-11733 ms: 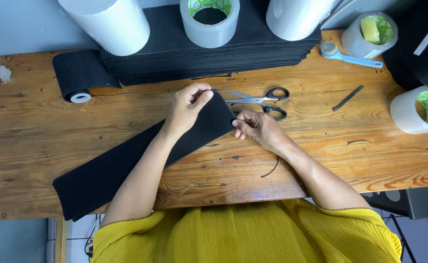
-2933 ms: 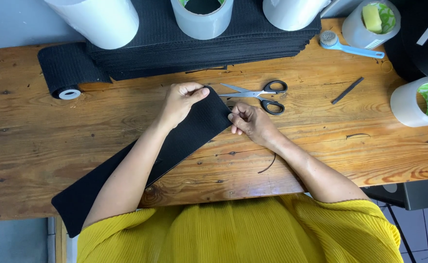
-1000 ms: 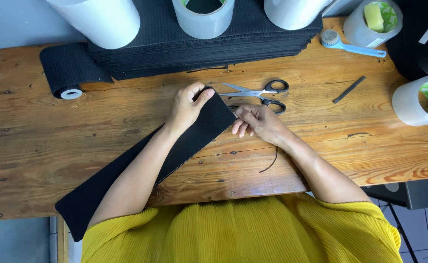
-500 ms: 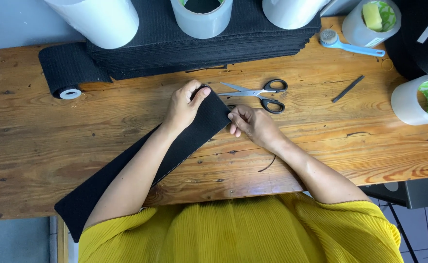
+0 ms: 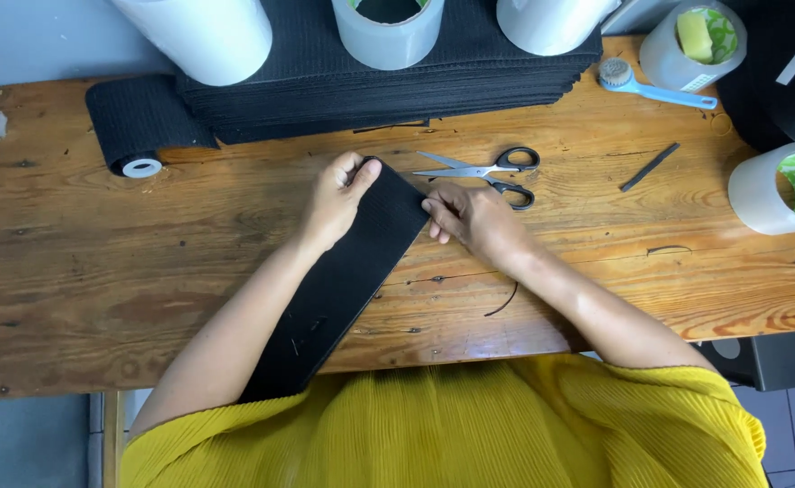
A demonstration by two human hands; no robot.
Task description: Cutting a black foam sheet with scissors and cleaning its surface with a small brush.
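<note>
Currently, left hand (image 5: 338,194) and right hand (image 5: 471,217), fingers closed, pinch one black ribbed fabric strip (image 5: 352,276); one pair of black-handled scissors (image 5: 492,172) lies beside it on the wooden worktop (image 5: 99,262).

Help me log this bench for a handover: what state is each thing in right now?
black fabric strip: flat on the table, far end pinched by both hands
left hand: gripping the strip's corner
right hand: fingers on the strip's edge
scissors: lying slightly open, untouched
black fabric roll: partly unrolled
stack of black strips: piled flat
brush: lying flat
</note>
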